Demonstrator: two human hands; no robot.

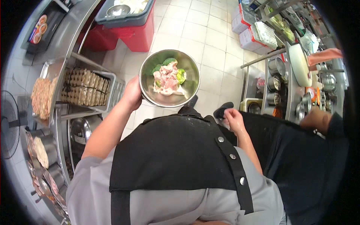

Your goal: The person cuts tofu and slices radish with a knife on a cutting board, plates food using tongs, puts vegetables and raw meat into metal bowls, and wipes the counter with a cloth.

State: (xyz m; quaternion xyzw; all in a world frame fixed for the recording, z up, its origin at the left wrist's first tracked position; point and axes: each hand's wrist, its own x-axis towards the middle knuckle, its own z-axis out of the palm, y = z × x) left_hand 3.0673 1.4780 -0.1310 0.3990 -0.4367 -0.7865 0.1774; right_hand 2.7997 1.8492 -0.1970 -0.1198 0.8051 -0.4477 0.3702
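My left hand (132,93) grips the left rim of a stainless steel mixing bowl (193,90), held out in front of my apron above the floor. Inside the bowl lie pieces of pale pink raw meat (167,78), with green broccoli florets (181,76) around them. To the right of the apron, my right hand (234,119) hangs with its fingers loosely curled together. Nothing shows in it, and it is apart from the bowl.
A co-worker in dark clothing (296,157) stands close on my right, beside a counter with a round white cutting board (300,65) and metal pots (276,66). On the left are stacked egg trays (84,87) and a steel shelf. A red bin (138,36) stands ahead on the tiled floor (210,48).
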